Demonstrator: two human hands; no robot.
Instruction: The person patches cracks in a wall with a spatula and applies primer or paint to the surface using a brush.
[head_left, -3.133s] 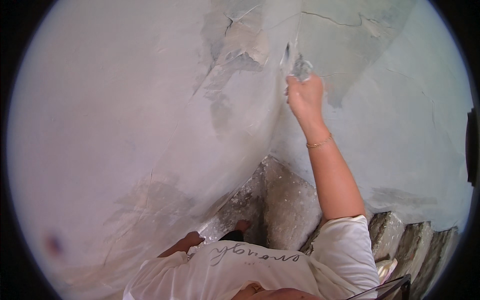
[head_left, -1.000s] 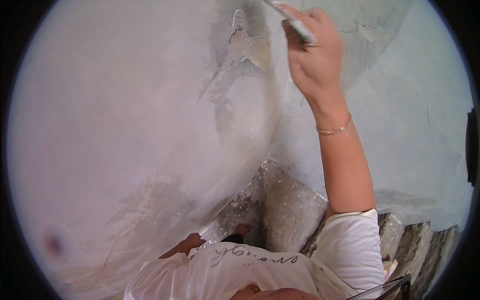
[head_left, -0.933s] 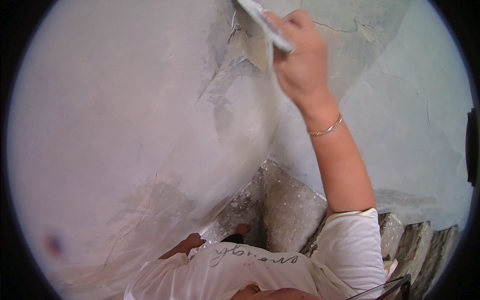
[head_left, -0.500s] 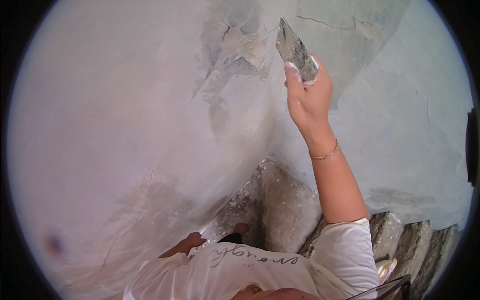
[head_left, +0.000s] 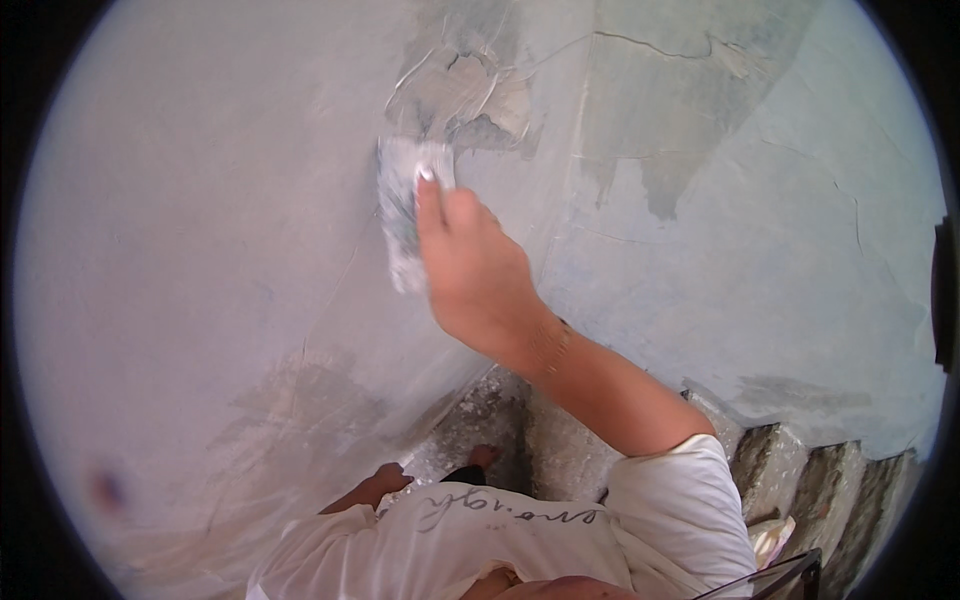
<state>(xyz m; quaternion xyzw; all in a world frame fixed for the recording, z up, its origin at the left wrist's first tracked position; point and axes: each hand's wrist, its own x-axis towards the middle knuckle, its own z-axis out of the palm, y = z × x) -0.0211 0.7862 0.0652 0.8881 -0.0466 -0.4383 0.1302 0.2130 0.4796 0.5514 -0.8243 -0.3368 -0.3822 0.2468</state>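
Note:
My right hand (head_left: 475, 260) is closed around a wide putty knife (head_left: 400, 225), with the index finger stretched along its blade. The rectangular blade is smeared with white filler and lies against the pale wall (head_left: 200, 200), just below a rough, cracked grey patch (head_left: 465, 85). Motion blurs the tool a little, and its handle is hidden by the hand. Low at my side hangs my left hand (head_left: 390, 478), small and dark beside my white shirt; its fingers are too unclear to read.
Stone-like steps (head_left: 790, 470) run along the lower right, speckled with white. A wall corner rises near the middle, and a thin crack (head_left: 650, 45) crosses the right wall. One bare foot (head_left: 483, 457) shows on the speckled floor (head_left: 455, 430).
My right hand has swung down and left from the corner with the putty knife, bringing its blade onto the left wall. A fresh smear shows on the cracked patch. My left hand has stayed put.

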